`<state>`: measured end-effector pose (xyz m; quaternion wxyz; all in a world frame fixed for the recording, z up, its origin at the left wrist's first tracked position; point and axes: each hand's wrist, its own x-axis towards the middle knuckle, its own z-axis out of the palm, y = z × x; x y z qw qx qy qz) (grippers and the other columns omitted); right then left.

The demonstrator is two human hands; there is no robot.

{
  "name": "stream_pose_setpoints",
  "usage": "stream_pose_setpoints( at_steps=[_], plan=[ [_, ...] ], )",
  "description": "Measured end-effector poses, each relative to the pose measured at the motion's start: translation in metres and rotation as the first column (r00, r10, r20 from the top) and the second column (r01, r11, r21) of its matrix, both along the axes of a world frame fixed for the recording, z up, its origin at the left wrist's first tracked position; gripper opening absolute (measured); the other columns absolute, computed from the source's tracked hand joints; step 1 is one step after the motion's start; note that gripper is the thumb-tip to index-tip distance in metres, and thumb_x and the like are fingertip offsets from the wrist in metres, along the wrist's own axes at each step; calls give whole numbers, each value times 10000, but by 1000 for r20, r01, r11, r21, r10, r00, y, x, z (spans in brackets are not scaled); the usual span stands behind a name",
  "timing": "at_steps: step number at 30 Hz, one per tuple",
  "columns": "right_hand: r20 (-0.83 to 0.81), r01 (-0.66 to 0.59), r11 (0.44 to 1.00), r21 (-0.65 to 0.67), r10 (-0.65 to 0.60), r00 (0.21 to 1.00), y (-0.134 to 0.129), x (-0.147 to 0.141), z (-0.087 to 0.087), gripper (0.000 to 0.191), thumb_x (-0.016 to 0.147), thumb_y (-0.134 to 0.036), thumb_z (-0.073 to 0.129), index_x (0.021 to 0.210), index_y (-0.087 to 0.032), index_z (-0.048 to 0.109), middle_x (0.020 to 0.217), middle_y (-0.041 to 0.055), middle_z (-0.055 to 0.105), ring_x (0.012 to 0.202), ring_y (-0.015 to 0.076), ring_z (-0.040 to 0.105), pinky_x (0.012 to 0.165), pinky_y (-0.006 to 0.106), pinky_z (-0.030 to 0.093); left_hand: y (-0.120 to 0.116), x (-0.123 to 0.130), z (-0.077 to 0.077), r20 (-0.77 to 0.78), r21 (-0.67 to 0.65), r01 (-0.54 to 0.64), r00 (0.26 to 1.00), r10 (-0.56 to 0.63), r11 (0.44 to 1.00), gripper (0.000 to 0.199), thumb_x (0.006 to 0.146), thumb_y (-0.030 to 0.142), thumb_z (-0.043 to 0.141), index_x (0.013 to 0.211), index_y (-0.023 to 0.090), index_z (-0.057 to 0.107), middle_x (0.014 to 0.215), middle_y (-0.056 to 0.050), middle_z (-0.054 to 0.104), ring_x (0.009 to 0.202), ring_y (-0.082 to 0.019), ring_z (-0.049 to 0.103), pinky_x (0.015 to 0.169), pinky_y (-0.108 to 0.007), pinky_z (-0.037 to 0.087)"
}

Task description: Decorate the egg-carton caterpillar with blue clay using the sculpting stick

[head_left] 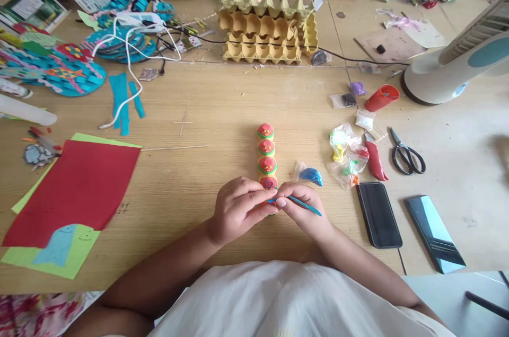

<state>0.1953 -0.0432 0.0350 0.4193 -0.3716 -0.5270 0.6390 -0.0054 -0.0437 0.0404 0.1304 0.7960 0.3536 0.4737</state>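
Note:
In front of me lies a row of egg-carton cups (266, 147) covered in red, yellow and green clay, several bearing small faces. The cup nearest my hands has a small blue ring on it. My right hand (304, 204) pinches a slim blue modelling tool (305, 205), its flat end pointing right. My left hand (240, 207) is over the near end of the row, thumb and forefinger drawn together by the tool's other end; a bit of blue shows there, but what they grip is unclear. A bag of blue clay (310, 176) lies just beyond my right hand.
Right of the row lie clay bags (350, 154), a red cutter (376, 158), scissors (407, 151), a black phone (379, 215) and another dark glossy device (435, 233). Egg cartons (260, 51) stand at the back. Red paper (75, 188) lies left; a white fan (445, 74) stands right.

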Motion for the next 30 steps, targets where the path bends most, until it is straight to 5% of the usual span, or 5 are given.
stream_pose_setpoints(
  at_steps=[10,20,30],
  plan=[
    [11,-10,1000,9,10,1000,0,1,-4,308,916,-494,751,836,-199,716,763,25,705,698,143,653,663,269,544,0,1,1,72,-59,40,997,-36,997,192,903,152,771,1081,219,740,873,-2,738,761,-117,671,716,-257,552],
    [118,-61,982,177,40,992,3,2,2,433,1030,-525,555,804,-194,720,738,58,728,716,183,685,714,316,545,1,-1,4,34,-63,15,999,-13,998,43,938,240,742,968,209,741,817,-7,733,694,-116,642,670,-258,524],
    [86,-81,979,185,66,994,3,0,3,349,1011,-459,622,801,-192,705,737,35,704,686,153,642,681,275,520,0,-4,3,-12,-33,19,1000,-19,999,100,966,295,711,967,200,744,830,-21,736,723,-131,658,702,-276,520]
  ],
)
